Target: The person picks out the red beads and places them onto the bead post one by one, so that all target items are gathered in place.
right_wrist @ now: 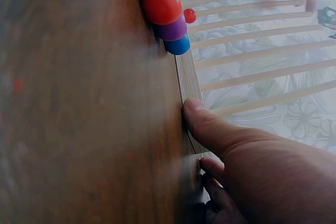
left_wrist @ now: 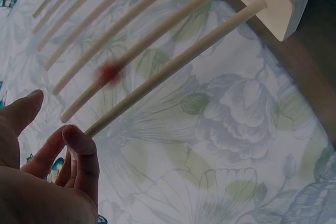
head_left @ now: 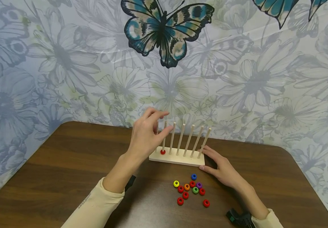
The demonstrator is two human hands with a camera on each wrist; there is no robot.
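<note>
A pale wooden peg stand (head_left: pixel 181 160) with a row of several upright pegs sits on the table. One red bead (head_left: pixel 162 152) rests at the foot of the second peg from the left. Higher on that same peg, another red bead (left_wrist: pixel 108 73) appears as a blur in the left wrist view. My left hand (head_left: pixel 145 134) is by the tops of the leftmost pegs, thumb and fingers apart, with nothing held. Whether a fingertip touches the end peg, I cannot tell. My right hand (head_left: pixel 222 169) grips the stand's right end, thumb at the front edge and fingers behind.
Loose beads lie in front of the stand: a blue (head_left: pixel 194 177), a yellow (head_left: pixel 176 184), an orange (head_left: pixel 187 187), a purple (head_left: pixel 199 185), a green (head_left: pixel 195 190) and several red ones (head_left: pixel 206 203). Behind the brown table (head_left: pixel 75 164) hangs a butterfly-and-flower-patterned cloth (head_left: pixel 95 79).
</note>
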